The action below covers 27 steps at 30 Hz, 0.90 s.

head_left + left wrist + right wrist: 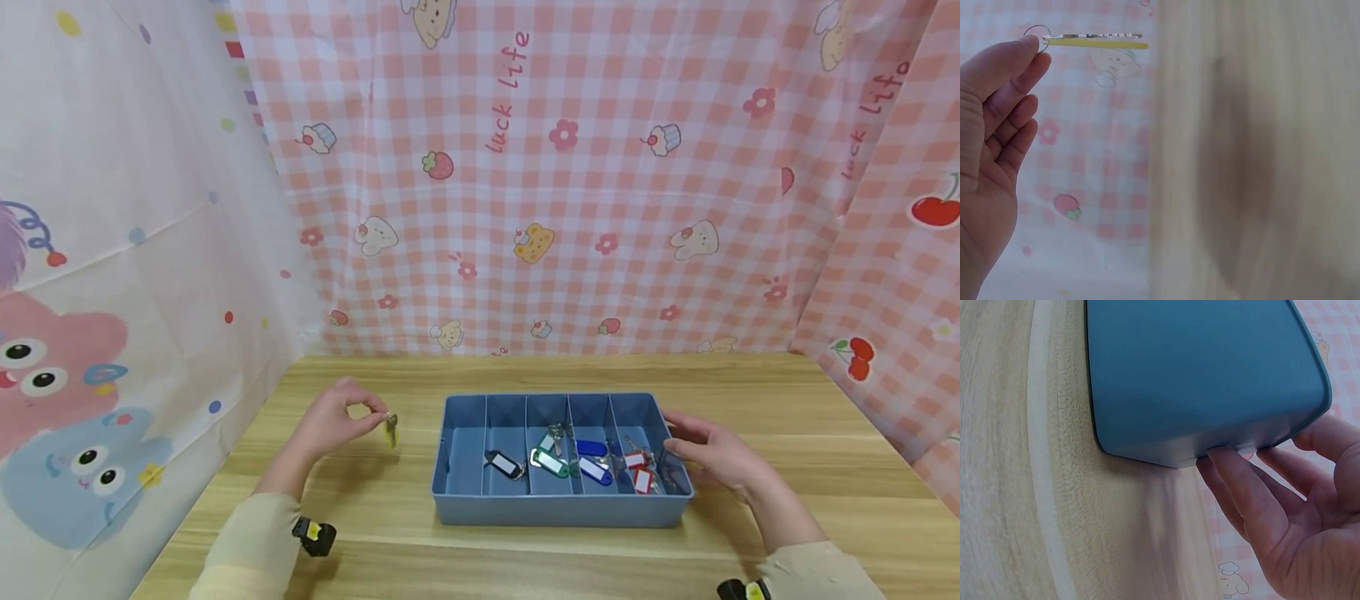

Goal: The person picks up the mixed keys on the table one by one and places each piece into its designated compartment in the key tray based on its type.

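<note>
My left hand (pixel 335 422) pinches a metal ring between thumb and fingertips, left of the box and above the table. From that ring hang a key with a yellow tag (pixel 391 431); in the left wrist view the key (pixel 1094 35) lies along the yellow tag's edge. The blue divided box (pixel 558 510) stands on the table. With its thumb over the rim and fingers against the outer end wall, my right hand (pixel 716 454) holds the box's right end. Inside are keys with a black tag (pixel 503 464), green tags (pixel 551 463), blue tags (pixel 596 471) and red tags (pixel 642 481), sorted by colour.
The wood-grain table (pixel 375 533) carries the box near its middle. Behind it hangs a pink checked curtain (pixel 570 292), and a white patterned cloth (pixel 172 275) hangs at the left. The box's leftmost compartment (pixel 465 450) shows a bare floor.
</note>
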### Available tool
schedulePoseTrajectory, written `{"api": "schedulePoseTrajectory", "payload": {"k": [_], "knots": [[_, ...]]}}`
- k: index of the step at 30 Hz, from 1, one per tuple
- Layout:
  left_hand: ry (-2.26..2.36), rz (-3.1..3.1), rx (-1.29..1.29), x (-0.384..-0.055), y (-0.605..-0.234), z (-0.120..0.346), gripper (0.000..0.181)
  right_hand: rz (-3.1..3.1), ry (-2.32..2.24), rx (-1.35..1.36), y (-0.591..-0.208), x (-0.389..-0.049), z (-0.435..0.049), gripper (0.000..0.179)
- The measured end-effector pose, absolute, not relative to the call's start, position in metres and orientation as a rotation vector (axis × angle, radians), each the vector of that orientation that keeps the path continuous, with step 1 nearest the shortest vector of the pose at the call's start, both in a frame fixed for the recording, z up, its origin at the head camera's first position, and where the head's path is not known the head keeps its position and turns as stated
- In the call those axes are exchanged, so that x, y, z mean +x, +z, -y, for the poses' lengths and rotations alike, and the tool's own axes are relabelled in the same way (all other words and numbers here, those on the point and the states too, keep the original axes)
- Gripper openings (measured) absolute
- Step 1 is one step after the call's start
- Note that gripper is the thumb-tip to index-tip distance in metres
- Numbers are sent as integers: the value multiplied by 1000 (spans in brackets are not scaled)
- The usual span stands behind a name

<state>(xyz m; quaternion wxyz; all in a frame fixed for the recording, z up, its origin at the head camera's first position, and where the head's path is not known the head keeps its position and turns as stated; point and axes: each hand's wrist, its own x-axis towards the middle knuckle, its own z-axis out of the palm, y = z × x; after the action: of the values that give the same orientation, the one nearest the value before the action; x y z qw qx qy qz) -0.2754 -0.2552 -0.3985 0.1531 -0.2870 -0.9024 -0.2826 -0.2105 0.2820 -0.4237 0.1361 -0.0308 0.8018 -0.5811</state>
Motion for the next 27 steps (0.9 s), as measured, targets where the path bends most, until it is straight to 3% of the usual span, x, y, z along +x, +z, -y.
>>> {"api": "schedulePoseTrajectory", "payload": {"k": [27], "knots": [[-765, 2329, -1150, -277, -352, 199, 11, -2311, -1714, -130, -425, -211, -283, 65]]}}
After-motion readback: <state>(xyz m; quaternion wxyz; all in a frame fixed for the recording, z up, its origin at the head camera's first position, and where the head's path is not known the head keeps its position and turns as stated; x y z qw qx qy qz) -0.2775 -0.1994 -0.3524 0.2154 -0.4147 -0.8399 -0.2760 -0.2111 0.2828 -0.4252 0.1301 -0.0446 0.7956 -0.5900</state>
